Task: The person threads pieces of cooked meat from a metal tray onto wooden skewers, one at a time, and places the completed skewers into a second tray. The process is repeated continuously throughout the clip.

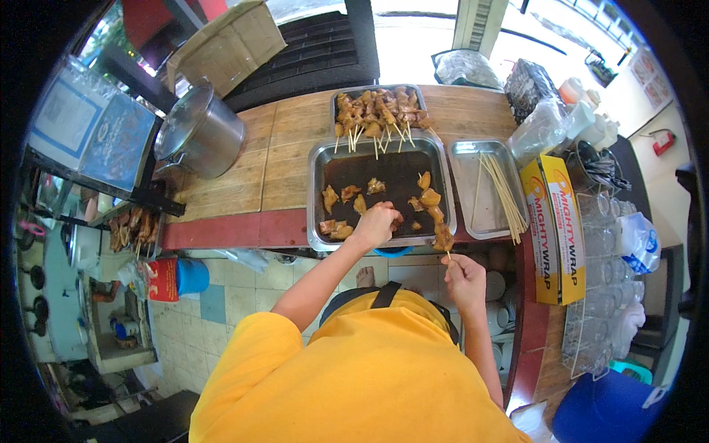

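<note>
A metal tray (313, 191) on the counter holds dark marinade and several loose pieces of marinated meat (330, 198). My left hand (378, 224) is over its near part, fingers curled; whether anything is between them is hidden. My right hand (465, 281), just outside the tray's near right corner, pinches the lower end of a bamboo skewer threaded with meat (435, 213), which extends up over the tray's right side. Behind, a smaller metal tray (334, 105) is heaped with skewered meat (379, 111). Bare bamboo skewers (501, 191) lie in a shallow metal tray (469, 221) at the right.
A lidded steel pot (207, 135) stands at the counter's left. Two yellow plastic-wrap boxes (554, 232) are at the right, beside a wire rack of glasses (601, 277). A blue bucket (193, 276) is at the lower left. A cardboard box (232, 50) leans behind the pot.
</note>
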The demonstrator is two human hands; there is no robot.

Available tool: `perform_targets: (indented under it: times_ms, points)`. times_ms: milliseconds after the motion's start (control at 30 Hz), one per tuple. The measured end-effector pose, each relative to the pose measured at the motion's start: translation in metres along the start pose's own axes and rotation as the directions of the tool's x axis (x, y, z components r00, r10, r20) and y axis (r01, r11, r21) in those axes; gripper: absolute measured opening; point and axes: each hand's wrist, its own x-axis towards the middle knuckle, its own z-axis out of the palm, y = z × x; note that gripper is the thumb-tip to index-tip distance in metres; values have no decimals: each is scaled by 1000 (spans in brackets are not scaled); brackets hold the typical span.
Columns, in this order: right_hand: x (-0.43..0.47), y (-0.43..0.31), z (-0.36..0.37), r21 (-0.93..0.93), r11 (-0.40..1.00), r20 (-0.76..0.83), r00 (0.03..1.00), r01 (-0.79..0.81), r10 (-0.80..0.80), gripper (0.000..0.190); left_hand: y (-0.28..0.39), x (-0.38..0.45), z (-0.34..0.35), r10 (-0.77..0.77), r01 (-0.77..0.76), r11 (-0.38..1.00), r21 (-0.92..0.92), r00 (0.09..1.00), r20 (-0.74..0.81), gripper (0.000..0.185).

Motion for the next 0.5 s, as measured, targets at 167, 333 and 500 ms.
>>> perform_targets:
  times_ms: [167, 333, 500]
  points:
    - [-2, 4, -4, -36, 999, -25, 1000, -13, 12, 15, -1, -8, -11, -110, 115, 993, 20, 982, -156, 43]
    - [-2, 9, -8, 8, 1000, -15, 1000, -3, 3, 15, -20, -13, -21, -196, 193, 980, 38, 978, 73, 39]
    - [0, 12, -10, 5, 1000, -4, 1000, 11, -11, 15, -30, -6, -22, -278, 278, 952, -132, 960, 12, 35]
